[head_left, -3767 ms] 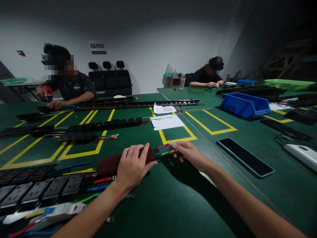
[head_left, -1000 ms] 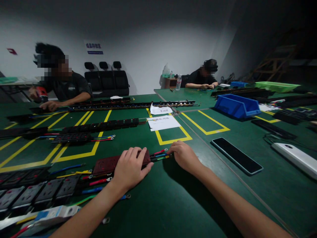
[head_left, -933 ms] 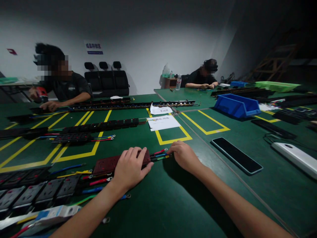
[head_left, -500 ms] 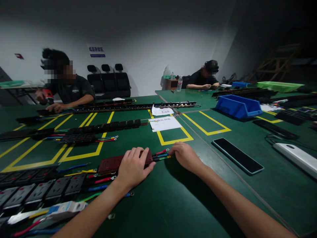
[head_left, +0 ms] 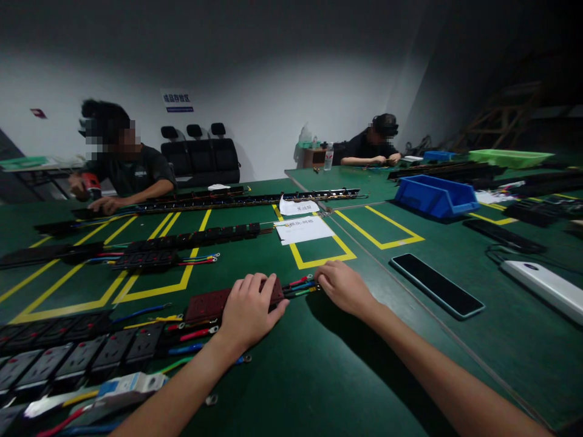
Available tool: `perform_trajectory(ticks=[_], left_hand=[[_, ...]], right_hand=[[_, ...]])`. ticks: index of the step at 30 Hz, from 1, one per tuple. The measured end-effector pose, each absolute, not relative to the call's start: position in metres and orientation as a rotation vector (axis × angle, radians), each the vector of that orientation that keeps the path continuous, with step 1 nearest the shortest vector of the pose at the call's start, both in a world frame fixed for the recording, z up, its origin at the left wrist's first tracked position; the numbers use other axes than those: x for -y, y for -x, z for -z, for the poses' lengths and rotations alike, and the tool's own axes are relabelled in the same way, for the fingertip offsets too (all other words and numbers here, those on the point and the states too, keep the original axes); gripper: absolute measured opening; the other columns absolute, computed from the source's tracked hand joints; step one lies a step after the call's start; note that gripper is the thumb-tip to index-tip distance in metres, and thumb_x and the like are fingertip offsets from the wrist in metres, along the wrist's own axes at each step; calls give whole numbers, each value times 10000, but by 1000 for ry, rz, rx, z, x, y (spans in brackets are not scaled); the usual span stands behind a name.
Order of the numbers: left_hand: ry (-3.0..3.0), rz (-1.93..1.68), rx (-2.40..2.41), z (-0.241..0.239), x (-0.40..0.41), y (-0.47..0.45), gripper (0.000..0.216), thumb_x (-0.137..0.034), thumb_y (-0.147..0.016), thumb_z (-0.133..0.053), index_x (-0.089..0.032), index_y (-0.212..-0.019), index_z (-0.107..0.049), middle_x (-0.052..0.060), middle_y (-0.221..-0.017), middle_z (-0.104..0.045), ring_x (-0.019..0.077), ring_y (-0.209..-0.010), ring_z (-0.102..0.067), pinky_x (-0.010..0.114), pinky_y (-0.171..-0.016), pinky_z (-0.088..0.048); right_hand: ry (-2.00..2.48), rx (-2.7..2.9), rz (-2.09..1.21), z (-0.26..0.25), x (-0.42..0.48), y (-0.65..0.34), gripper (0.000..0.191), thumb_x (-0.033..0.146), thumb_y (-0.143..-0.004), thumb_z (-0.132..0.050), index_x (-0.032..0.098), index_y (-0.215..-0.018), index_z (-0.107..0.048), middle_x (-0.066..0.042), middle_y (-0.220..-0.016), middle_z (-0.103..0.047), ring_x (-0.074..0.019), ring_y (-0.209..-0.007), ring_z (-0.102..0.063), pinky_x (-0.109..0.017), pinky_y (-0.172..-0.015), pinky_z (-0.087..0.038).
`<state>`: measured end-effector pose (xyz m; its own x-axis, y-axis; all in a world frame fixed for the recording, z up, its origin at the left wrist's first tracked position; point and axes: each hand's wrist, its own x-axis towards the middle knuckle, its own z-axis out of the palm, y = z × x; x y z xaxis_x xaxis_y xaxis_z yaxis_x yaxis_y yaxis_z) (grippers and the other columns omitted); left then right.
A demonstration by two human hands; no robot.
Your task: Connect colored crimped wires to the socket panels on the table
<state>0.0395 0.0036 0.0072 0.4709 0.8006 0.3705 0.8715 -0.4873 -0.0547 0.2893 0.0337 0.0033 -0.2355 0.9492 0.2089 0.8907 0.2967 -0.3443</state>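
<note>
Dark red plastic socket strip [head_left: 212, 302] lies flat on the green felt-covered counter [head_left: 319, 364], lengthwise across the near centre, just in front of the person. The left hand [head_left: 249, 309] is laid over its right end, fingers draped across the top and curled over the far edge, thumb on the near side. This looks like a hold meant to pin the strip down so it cannot slide on the cloth.

From that same end a bundle of short coloured wires [head_left: 300, 286] in red, blue, green and yellow sticks out to the right, low over the counter. The right hand [head_left: 344, 286] meets their tips with its fingers gathered together. It appears to pinch the wire ends, though the fingertips themselves are partly hidden behind the knuckles. With one hand anchoring and the other at the free ends, the wires run fairly straight between them.

To the left, a row of black socket modules [head_left: 68, 358] sits side by side with loose ring-terminal leads [head_left: 191, 334] beside it, near the left forearm. Yellow tape lines [head_left: 150, 282] mark bays on the counter, and white paper sheets [head_left: 304, 229] lie further off. A dark flat slab [head_left: 437, 285] rests well apart on the right. A co-worker [head_left: 132, 170] works at long black strips across the counter.
</note>
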Motion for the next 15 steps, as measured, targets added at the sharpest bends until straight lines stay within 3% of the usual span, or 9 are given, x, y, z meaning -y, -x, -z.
perform_trajectory(ticks=[6,15], left_hand=[[2486,432,1438,-9,-3,-39,549,-515,-973,-501,-112,-1334,-589,153,-1155,-641,296,-1035,-584,449,-866,-485],[2487,456,1427,-8,-4,-38,551,-526,-976,-490,-118,-1331,-595,151,-1152,-640,297,-1037,-590,452,-868,-485]], right_hand=[[1712,2172,-192,-5,-32,-285,414,516,-969,-514,202,-718,-610,-46,-771,-658,-182,-750,-562,-280,-604,-286],[1734,2072,-326,6,-37,-283,365,508,-942,-568,199,-751,-602,-30,-748,-646,-163,-706,-548,-273,-580,-262]])
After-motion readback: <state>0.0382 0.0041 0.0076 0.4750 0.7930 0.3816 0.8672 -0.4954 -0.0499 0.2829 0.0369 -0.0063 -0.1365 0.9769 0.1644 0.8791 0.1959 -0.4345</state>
